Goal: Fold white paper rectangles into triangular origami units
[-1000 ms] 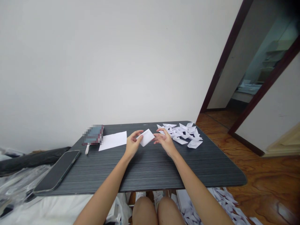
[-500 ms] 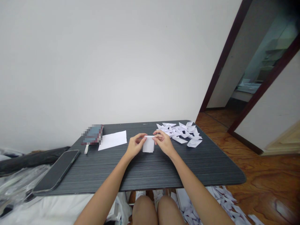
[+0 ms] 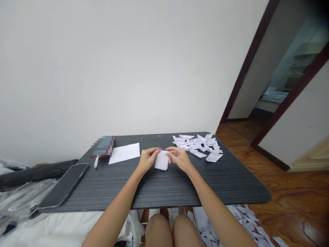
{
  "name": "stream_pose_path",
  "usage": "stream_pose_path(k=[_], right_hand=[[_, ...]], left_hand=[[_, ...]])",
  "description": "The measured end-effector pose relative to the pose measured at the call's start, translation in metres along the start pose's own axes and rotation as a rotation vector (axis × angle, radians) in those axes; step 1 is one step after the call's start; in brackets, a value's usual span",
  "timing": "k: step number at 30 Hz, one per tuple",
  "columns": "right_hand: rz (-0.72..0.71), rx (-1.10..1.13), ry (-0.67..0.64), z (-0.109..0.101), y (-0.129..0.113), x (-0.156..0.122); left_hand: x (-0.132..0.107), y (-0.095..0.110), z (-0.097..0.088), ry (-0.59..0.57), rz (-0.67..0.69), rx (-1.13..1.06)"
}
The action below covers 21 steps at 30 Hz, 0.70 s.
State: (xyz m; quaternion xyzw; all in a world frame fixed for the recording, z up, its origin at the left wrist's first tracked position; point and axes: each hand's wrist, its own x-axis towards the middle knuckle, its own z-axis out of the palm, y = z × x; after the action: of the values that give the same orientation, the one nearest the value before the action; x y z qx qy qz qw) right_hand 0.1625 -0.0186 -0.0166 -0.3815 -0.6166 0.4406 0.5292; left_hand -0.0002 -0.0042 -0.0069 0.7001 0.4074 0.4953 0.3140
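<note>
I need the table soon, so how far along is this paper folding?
Done: a pile of folded white pieces lies at the far right of the table, with more on the floor. In hand: the left hand and right hand pinch one small paper by its top edge. Left: one flat sheet lies unfolded nearby.

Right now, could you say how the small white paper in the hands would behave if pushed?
Probably very light: the left hand and right hand pinch the paper by fingertips alone. Likely floppy and easily creased, like the folded pieces nearby.
</note>
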Motion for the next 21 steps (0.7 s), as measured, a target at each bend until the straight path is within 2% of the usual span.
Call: stream_pose_path(k=[21], right_hand=[[0.04,0.027,-0.059,0.0005,0.0012,-0.0025]], left_hand=[[-0.0015,0.0027,-0.0025,-0.054,-0.006,0.016]])
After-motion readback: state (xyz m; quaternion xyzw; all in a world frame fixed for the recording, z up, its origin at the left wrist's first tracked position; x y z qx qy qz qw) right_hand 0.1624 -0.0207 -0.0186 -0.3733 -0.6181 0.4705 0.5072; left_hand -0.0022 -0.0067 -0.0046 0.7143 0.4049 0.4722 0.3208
